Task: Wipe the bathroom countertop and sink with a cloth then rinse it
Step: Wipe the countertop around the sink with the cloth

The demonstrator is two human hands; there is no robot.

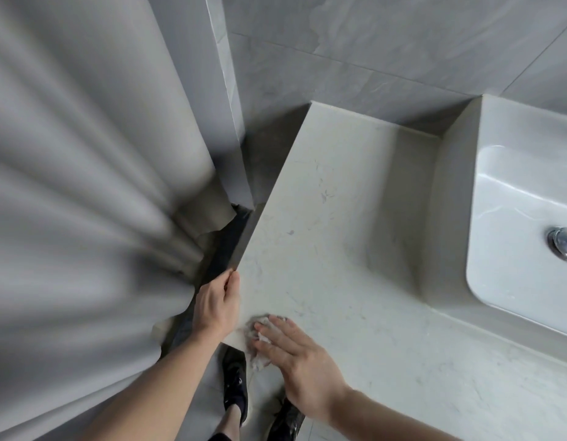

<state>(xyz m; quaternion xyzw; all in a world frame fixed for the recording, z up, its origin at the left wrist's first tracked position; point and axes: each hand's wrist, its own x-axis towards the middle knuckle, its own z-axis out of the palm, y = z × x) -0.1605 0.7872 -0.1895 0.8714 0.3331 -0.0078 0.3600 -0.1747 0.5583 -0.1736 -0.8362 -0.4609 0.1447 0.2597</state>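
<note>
The pale marbled countertop (326,237) runs from the near left corner toward the back wall. A small white-grey cloth (260,338) lies bunched at the counter's near left corner. My right hand (295,358) presses flat on the cloth with straight fingers. My left hand (217,305) grips the counter's left edge, thumb on top and fingers curled over the side. The white sink (511,224) is at the right, with its chrome drain plug (563,248) at the frame edge.
A grey curtain (85,186) hangs close on the left, blurred. Grey wall tiles (371,43) stand behind the counter, with a recessed ledge (415,163) beside the sink. My black shoes (234,383) are on the floor below the counter edge.
</note>
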